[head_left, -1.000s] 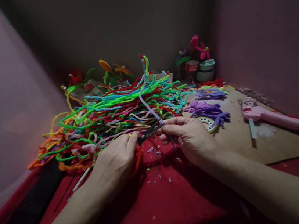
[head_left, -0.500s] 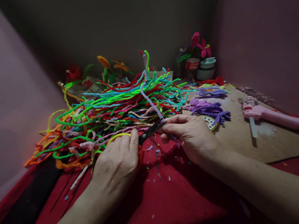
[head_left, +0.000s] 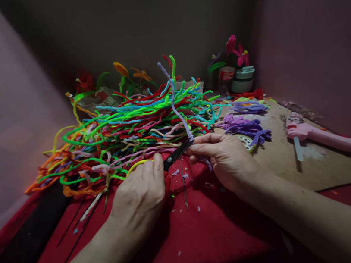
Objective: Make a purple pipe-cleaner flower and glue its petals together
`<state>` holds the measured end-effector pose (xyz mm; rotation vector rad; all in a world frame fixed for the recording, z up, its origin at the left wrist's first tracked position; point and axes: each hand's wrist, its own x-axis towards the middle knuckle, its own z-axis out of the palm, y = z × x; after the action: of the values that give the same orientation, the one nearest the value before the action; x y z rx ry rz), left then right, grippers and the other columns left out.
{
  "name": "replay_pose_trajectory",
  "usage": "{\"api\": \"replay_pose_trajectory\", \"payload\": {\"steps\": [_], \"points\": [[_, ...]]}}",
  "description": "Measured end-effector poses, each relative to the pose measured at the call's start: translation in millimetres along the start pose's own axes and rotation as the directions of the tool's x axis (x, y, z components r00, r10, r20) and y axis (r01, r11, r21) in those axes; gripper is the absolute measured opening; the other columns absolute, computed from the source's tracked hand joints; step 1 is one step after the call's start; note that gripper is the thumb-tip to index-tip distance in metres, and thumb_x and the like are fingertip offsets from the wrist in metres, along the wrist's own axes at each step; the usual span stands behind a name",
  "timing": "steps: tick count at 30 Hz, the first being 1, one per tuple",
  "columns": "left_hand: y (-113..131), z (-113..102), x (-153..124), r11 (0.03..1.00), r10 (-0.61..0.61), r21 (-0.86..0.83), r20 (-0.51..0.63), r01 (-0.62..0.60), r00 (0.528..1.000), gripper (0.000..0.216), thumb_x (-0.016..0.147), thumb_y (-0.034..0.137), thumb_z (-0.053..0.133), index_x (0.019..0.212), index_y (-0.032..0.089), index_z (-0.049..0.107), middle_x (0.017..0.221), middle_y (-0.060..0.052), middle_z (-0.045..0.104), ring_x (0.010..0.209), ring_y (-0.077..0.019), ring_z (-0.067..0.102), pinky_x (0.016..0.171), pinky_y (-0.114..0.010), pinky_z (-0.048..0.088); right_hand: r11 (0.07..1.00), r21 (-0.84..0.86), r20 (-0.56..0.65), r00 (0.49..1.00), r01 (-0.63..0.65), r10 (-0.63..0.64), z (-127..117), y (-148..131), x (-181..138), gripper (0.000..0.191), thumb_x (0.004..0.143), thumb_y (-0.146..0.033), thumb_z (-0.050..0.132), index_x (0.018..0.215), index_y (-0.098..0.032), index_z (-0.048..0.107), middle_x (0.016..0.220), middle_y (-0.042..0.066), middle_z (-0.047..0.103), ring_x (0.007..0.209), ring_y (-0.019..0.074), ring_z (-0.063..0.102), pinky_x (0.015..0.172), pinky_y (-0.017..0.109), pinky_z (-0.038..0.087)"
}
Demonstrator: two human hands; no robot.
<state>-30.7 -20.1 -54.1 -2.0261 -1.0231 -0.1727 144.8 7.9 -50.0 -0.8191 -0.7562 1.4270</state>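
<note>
My left hand point(head_left: 142, 184) is wrapped round the handles of a pair of scissors point(head_left: 175, 156), whose dark blades point to the upper right. In a pinch, my right hand point(head_left: 219, 151) holds a lilac pipe cleaner point(head_left: 179, 111) at the blade tips. The long end of the pipe cleaner rises above my fingers, and a short end hangs below them. Whether the blades cut into it cannot be made out. Just behind both hands lies a big heap of coloured pipe cleaners point(head_left: 122, 126).
A pink glue gun point(head_left: 326, 134) rests on a brown board point(head_left: 286, 172) at the right, near purple pipe cleaner bundles point(head_left: 247, 128). Fuzzy flowers and a lidded jar point(head_left: 243, 80) stand at the back. A black flat object point(head_left: 30, 239) lies left on the red cloth point(head_left: 191, 242).
The lilac pipe cleaner's upper end has swung to the left. Both hands keep nearly the same place, with the scissors' tips still at the pipe cleaner.
</note>
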Motion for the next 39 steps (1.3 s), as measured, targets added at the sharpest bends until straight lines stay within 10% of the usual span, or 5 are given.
{"api": "replay_pose_trajectory", "payload": {"steps": [34, 39], "points": [[5, 2, -7, 0.963, 0.038, -0.269, 0.124, -0.003, 0.992, 0.029, 0.078, 0.002, 0.031, 0.095, 0.004, 0.055, 0.062, -0.007, 0.057, 0.048, -0.0163, 0.055, 0.04, -0.025, 0.045, 0.999, -0.019, 0.031, 0.999, -0.031, 0.031, 1, 5, 0, 0.015, 0.055, -0.011, 0.071, 0.066, -0.013, 0.061, 0.059, 0.001, 0.063, 0.053, 0.0133, 0.061, 0.052, 0.025, 0.046], [-3, 2, 0, 0.796, -0.241, -0.563, 0.039, 0.221, 0.97, 0.025, 0.082, 0.015, 0.04, 0.102, 0.007, 0.053, 0.075, -0.01, 0.062, 0.059, -0.0174, 0.059, 0.05, -0.026, 0.047, 0.995, 0.017, 0.114, 0.989, -0.094, 0.091, -3, 6, 3, 0.016, 0.059, -0.013, 0.07, 0.071, -0.013, 0.061, 0.064, 0.004, 0.066, 0.054, 0.0126, 0.06, 0.052, 0.025, 0.046]]}}
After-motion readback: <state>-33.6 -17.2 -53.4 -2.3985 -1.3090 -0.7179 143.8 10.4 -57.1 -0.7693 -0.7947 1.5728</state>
